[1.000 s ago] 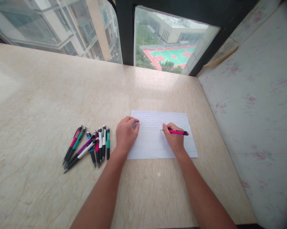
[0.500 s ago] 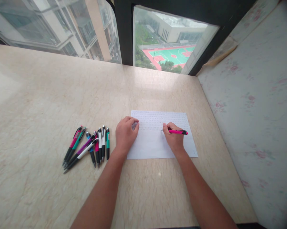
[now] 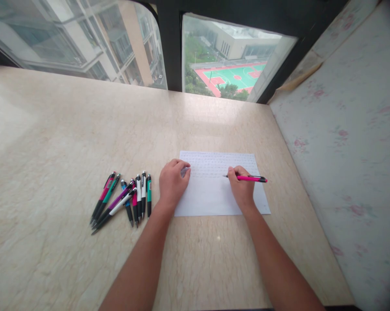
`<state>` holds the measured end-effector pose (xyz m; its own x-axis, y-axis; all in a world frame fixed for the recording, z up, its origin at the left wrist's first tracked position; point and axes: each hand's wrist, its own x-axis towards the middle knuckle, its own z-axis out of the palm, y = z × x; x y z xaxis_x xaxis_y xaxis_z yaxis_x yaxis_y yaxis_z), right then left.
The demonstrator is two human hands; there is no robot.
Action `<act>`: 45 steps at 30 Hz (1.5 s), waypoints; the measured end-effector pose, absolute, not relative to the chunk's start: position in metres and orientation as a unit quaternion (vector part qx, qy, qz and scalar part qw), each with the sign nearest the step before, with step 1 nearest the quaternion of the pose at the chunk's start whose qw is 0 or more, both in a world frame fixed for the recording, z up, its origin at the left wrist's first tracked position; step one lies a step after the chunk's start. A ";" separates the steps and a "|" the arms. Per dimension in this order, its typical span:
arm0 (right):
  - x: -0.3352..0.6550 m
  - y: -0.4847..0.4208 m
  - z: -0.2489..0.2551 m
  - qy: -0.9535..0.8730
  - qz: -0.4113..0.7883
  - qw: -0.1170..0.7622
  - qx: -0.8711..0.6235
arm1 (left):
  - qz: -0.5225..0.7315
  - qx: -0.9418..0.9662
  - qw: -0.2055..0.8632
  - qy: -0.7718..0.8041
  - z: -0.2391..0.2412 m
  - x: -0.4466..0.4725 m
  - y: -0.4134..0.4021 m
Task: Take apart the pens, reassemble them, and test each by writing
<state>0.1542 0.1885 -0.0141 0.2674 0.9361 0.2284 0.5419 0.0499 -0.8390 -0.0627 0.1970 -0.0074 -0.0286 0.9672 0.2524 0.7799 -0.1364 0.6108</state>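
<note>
A white sheet of paper (image 3: 204, 198) lies on the pale stone surface, with rows of small handwriting across its upper half. My right hand (image 3: 243, 190) rests on its right part, closed around a pink and black pen (image 3: 251, 178). The pen's tip points left and sits at or just above the lowest written line; contact is too small to tell. On the sheet's left edge rests my left hand (image 3: 174, 181), its fingers loosely bent and a gap showing between thumb and forefinger. It holds nothing.
Left of my left hand lies a loose group of several pens (image 3: 117, 203) in pink, green, purple, blue and white, some crossing. A flowered wall (image 3: 337, 172) bounds the surface on the right. Dark-framed windows (image 3: 174, 47) stand along the far edge.
My right hand and the pen have shifted right along the written line, and the pen lies flatter. My left hand stays on the sheet's left edge. The whole view has shifted slightly.
</note>
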 end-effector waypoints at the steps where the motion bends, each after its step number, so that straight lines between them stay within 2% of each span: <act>1: 0.156 0.188 -0.014 -0.540 0.242 0.475 -0.652 | 0.322 0.682 0.147 0.641 -0.008 -0.063 0.197; 12: 0.191 0.182 -0.003 -0.496 0.368 0.556 -0.556 | 0.322 0.683 0.159 0.636 -0.008 -0.064 0.197; 20: 0.190 0.181 -0.007 -0.355 0.527 0.602 -0.484 | 0.319 0.686 0.151 0.637 -0.006 -0.063 0.197; 36: 0.180 0.175 -0.002 -0.421 0.520 0.566 -0.482 | 0.362 0.667 0.141 0.636 0.004 -0.058 0.196; 39: 0.175 0.172 0.000 -0.431 0.522 0.560 -0.477 | 0.414 0.641 0.211 0.611 0.007 -0.052 0.192; 43: 0.167 0.169 0.000 -0.440 0.534 0.547 -0.471 | 0.408 0.600 0.447 0.523 0.008 -0.038 0.185; 45: 0.165 0.169 -0.001 -0.440 0.536 0.544 -0.471 | 0.389 0.598 0.494 0.496 0.007 -0.032 0.182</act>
